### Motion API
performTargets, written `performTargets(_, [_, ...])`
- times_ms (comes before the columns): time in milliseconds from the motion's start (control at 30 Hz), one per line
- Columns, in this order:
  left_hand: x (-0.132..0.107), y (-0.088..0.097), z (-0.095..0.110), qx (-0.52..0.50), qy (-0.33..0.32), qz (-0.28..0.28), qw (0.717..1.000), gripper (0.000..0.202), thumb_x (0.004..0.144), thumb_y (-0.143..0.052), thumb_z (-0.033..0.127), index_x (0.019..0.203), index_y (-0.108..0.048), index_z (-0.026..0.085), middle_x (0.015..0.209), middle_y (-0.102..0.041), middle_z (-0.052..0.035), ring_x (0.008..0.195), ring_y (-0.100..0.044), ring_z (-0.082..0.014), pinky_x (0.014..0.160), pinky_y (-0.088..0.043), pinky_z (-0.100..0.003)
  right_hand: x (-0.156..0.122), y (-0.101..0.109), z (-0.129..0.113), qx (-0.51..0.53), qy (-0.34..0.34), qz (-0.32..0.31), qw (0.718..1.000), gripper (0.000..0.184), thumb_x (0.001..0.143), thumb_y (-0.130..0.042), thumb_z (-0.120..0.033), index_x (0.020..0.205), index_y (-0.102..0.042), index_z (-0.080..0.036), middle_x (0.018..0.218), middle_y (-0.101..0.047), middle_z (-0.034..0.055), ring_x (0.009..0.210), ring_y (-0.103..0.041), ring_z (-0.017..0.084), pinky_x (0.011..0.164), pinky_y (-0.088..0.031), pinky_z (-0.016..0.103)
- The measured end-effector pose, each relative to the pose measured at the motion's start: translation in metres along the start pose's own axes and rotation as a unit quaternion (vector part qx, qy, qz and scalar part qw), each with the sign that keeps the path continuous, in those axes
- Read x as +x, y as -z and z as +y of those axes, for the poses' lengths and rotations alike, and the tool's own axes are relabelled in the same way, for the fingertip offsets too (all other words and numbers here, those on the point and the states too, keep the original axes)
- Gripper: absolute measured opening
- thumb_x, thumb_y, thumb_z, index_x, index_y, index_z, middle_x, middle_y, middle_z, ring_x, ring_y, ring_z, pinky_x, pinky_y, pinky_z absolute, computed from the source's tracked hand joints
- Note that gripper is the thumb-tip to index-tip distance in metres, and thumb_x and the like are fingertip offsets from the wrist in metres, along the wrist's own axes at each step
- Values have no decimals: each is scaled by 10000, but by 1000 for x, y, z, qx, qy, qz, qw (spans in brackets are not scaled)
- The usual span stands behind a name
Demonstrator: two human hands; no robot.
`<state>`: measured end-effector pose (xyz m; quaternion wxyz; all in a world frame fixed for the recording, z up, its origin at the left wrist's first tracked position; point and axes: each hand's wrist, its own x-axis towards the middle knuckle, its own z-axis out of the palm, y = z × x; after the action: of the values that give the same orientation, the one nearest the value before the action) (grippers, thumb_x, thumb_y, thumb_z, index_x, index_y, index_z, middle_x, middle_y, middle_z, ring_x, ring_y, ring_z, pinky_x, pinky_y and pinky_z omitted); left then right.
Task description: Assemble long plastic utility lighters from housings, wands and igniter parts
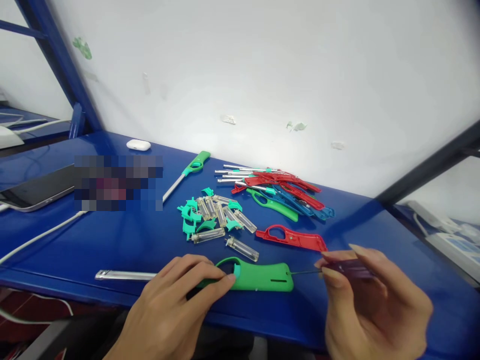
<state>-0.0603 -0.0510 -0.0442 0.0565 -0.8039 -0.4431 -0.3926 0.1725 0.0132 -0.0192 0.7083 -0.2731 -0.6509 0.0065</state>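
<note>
While the phone (41, 190) lies at the far left with its corner near the counter's (123, 240) front edge, a white cable (41, 235) trails beside it, and the white case (138, 145) sits farther back. A green-and-silver lighter (198, 162) slants near the wall (285, 65), with blue surface on either side.

Nearer me, a silver tube (125, 275) runs along the front edge into the left hand (174, 297), whose fingers are clamped on the green lighter body (264, 277) around its trigger loop. That body lies flat, just inside the edge. Behind it, clear cartridges (208, 235) and turquoise parts (191, 215) crowd together, leaving only a narrow strip between; farther back, red, blue and green casings (285, 185) overlap in a heap.

A single red casing half (298, 238) lies apart from the heap, just beside the right hand (378, 305). Those fingers are pinched on a purple-handled tool (354, 268), its thin shaft reaching the lighter's butt end; I cannot tell whether it enters. Rightward, the blue top gives that elbow room.
</note>
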Motion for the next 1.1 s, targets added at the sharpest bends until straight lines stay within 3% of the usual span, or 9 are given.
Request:
performTargets(100, [1, 0, 0, 5, -2, 2, 1000, 483, 917, -465, -75, 1189, -740, 214, 1064, -760, -20, 989, -648, -173, 854, -544, -281, -2, 4, 2, 12, 12, -12, 1000, 655, 826, -778, 40, 1357, -698, -335, 933, -727, -30, 735, -628, 157, 607, -502, 316])
performTargets(200, [1, 1, 0, 4, -3, -1, 1000, 486, 911, -464, -82, 1191, -738, 207, 1064, -762, -24, 988, -648, -175, 848, -548, -286, -8, 6, -3, -3, -39, -37, 999, 430, 1008, -670, -162, 1414, -670, -305, 1012, -735, 18, 821, -657, 187, 655, -491, 346])
performTargets(267, [0, 1, 0, 2, -2, -1, 1000, 487, 915, -464, -82, 1196, -738, 206, 1063, -762, -24, 981, -644, -174, 840, -546, -286, -12, 3, -10, -41, -88, -15, 995, 350, 1079, -570, -247, 1412, -675, -270, 1101, -767, 55, 939, -703, 221, 716, -499, 376])
performTargets(333, [0, 0, 0, -1, -2, 3, 1000, 487, 913, -465, -86, 1190, -742, 205, 1059, -762, -23, 982, -639, -172, 838, -542, -281, -11, -1, -15, -58, -110, 20, 992, 341, 1062, -591, -197, 1379, -696, -265, 1065, -798, 36, 941, -741, 217, 749, -517, 379])
performTargets(400, [0, 0, 0, -1, -1, 3, 1000, 492, 909, -470, -90, 1193, -743, 206, 1064, -761, -24, 996, -637, -171, 857, -539, -282, -8, -4, -16, -36, -89, 42, 995, 372, 995, -667, -102, 1319, -727, -275, 933, -796, -15, 814, -754, 182, 728, -544, 360])
performTargets(600, [1, 2, 0, 5, -5, -2, 1000, 504, 888, -468, -99, 1182, -747, 201, 1053, -761, -22, 987, -631, -168, 851, -537, -279, 4, 1, -3, 37, -30, 16, 999, 404, 863, -787, -21, 1188, -762, -260, 891, -772, -15, 757, -676, 179, 624, -536, 329])
performTargets(833, [2, 1, 0, 5, -5, -4, 1000, 499, 904, -465, -86, 1190, -743, 213, 1058, -767, -22, 982, -647, -169, 845, -554, -283, -7, 3, -10, -37, -80, -10, 996, 426, 983, -660, -77, 1363, -706, -263, 968, -800, 4, 878, -766, 201, 728, -588, 370])
performTargets(1000, [0, 1, 0, 6, -6, -6, 1000, 499, 904, -465, -86, 1197, -738, 211, 1063, -772, -26, 984, -661, -172, 849, -566, -287, 0, -4, -12, 43, -67, 18, 997, 357, 917, -710, -31, 1181, -759, -266, 835, -757, -44, 665, -725, 155, 599, -610, 336])
performTargets(1100, [0, 1, 0, 8, -2, -5, 1000, 499, 906, -461, -82, 1195, -738, 214, 1059, -772, -30, 977, -666, -175, 846, -571, -290, 1, -6, -10, 32, -67, 29, 997, 305, 898, -741, -48, 1116, -750, -260, 848, -745, -45, 619, -697, 141, 563, -593, 328])
